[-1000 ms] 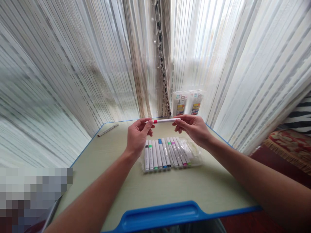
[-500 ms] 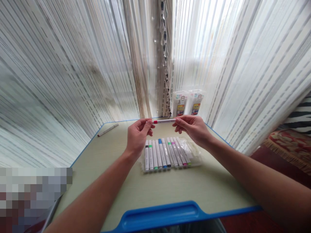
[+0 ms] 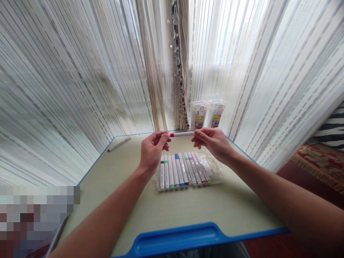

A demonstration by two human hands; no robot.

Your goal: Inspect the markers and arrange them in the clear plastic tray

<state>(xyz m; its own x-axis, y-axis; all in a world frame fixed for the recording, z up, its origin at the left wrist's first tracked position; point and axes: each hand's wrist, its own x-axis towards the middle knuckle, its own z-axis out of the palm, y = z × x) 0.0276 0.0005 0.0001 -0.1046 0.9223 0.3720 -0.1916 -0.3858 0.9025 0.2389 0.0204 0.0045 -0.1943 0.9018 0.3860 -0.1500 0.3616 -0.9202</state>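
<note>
Both hands hold one white marker with a red band [image 3: 181, 134] level above the table. My left hand [image 3: 152, 150] pinches its left end, next to the red band. My right hand [image 3: 213, 143] pinches its right end. Directly below lies a clear plastic case [image 3: 217, 175] with several markers side by side, their caps black, green, blue and pink.
The pale table has a blue rim [image 3: 177, 238] with a moulded tray at its near edge. A single pen [image 3: 119, 144] lies at the far left corner. Two boxed marker sets [image 3: 206, 114] stand at the back against striped sheer curtains. A patterned rug [image 3: 319, 161] lies at the right.
The marker has sunk slightly and my right hand's fingers have slid a little inward along it. Both hands keep their hold.
</note>
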